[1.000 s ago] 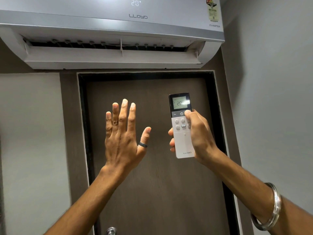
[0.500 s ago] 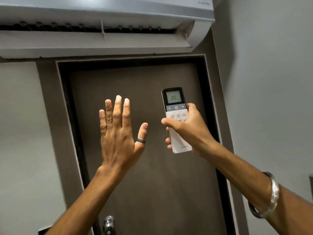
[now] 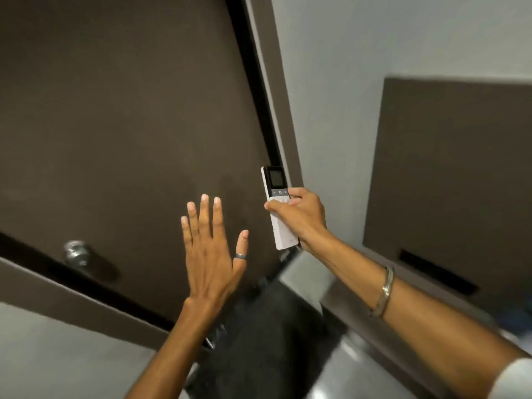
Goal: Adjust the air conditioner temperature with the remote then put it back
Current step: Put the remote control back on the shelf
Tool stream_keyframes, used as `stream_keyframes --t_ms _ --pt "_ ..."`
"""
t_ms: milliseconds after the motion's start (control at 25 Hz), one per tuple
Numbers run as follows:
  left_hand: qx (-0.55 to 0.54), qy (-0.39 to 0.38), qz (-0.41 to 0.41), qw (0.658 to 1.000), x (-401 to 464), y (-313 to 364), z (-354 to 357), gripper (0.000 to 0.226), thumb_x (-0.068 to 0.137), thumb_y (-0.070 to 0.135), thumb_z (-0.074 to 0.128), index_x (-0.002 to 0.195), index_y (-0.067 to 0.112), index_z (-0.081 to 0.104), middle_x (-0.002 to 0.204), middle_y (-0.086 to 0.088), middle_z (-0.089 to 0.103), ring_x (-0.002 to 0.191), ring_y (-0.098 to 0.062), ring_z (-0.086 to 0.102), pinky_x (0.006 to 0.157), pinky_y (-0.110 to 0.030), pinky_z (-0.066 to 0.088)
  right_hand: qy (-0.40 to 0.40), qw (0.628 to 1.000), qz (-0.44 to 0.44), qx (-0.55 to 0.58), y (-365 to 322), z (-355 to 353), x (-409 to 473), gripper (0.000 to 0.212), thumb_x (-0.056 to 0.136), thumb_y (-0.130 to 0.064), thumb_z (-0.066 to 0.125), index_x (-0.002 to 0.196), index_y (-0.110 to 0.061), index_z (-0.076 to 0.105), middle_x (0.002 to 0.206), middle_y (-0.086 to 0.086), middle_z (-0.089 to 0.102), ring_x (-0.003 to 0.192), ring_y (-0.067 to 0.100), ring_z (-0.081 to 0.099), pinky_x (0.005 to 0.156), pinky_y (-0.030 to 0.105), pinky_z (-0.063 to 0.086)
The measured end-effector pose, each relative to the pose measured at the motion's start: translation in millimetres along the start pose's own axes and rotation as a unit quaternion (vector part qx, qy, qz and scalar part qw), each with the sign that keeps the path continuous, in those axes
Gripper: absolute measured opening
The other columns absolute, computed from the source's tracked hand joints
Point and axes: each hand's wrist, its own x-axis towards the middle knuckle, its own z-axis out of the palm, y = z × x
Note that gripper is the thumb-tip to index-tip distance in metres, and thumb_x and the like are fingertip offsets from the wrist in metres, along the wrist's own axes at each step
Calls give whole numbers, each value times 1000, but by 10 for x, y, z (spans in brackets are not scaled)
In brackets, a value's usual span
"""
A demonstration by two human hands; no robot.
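Note:
The white remote (image 3: 275, 182) with a dark screen on top stands upright in front of the brown door. My right hand (image 3: 302, 217) is wrapped around its lower half, thumb across the buttons. My left hand (image 3: 210, 251) is held up flat to the left of it, fingers spread, a dark ring on the thumb, holding nothing. The air conditioner is out of view.
The dark brown door (image 3: 129, 125) with a metal knob (image 3: 75, 252) fills the left. A grey wall (image 3: 374, 38) is on the right, carrying a dark brown panel (image 3: 454, 174) with a slot (image 3: 437, 272). A blurred dark mat (image 3: 264, 341) and grey floor lie below.
The view has swung down and tilted, so the air conditioner has left the frame and the knob, floor and wall panel have appeared. Both hands keep their pose, the remote still held.

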Motion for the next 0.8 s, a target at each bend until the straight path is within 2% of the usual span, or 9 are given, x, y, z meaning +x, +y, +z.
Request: stream_keyframes --t_ms 80,120,200,320,440,560,680,800 --pt "-15 -74 24 997 -362 137 547 79 102 51 41 165 12 14 174 -12 7 161 -29 -7 132 -46 -2 59 993 104 -13 710 -262 218 36 57 -31 94 73 -33 61 79 -10 75 70 9 72 60 23 57" --pt "-23 -110 40 993 -538 210 813 78 102 51 40 164 11 16 174 -13 9 161 -30 -6 132 -47 0 88 984 151 -20 1076 -405 340 35 57 -31 96 74 -30 66 85 -4 79 72 14 75 63 25 59" --pt "-32 -182 64 981 -890 339 1383 76 102 51 40 163 9 22 172 -16 16 161 -31 -1 131 -52 9 141 961 231 -49 1834 -664 652 36 60 -31 97 88 -17 79 96 8 83 84 25 80 77 36 66" --pt "-52 -268 86 958 -1406 481 2241 75 102 47 46 162 6 25 171 -18 21 160 -34 9 128 -56 18 175 926 320 -91 2982 -929 1006 54 66 -32 95 111 -7 77 106 16 81 93 32 80 87 45 66" --pt "-72 -311 107 941 -1878 542 3471 75 104 46 46 163 8 22 172 -17 18 160 -33 5 131 -52 9 186 909 362 -87 4437 -1016 1449 61 74 -32 93 126 -7 70 122 15 77 106 30 76 96 44 63" --pt "-84 -307 106 942 -2129 581 4341 71 106 49 39 163 10 20 172 -18 18 160 -36 5 132 -50 4 240 894 364 -103 5389 -1038 1736 67 71 -36 92 128 -11 67 120 9 76 100 24 76 89 41 64" --pt "-90 -319 101 938 -2416 578 4881 71 107 51 35 162 9 21 171 -18 18 159 -39 7 131 -52 5 262 877 379 -137 6114 -1025 1950 78 68 -39 91 133 -10 61 123 8 74 101 23 76 87 39 65" --pt "-84 -348 102 928 -2619 567 5031 72 106 50 35 163 9 20 172 -20 16 159 -41 6 131 -54 6 252 876 375 -169 6455 -1058 2017 83 59 -46 89 130 -12 61 120 5 74 96 22 76 84 42 67"
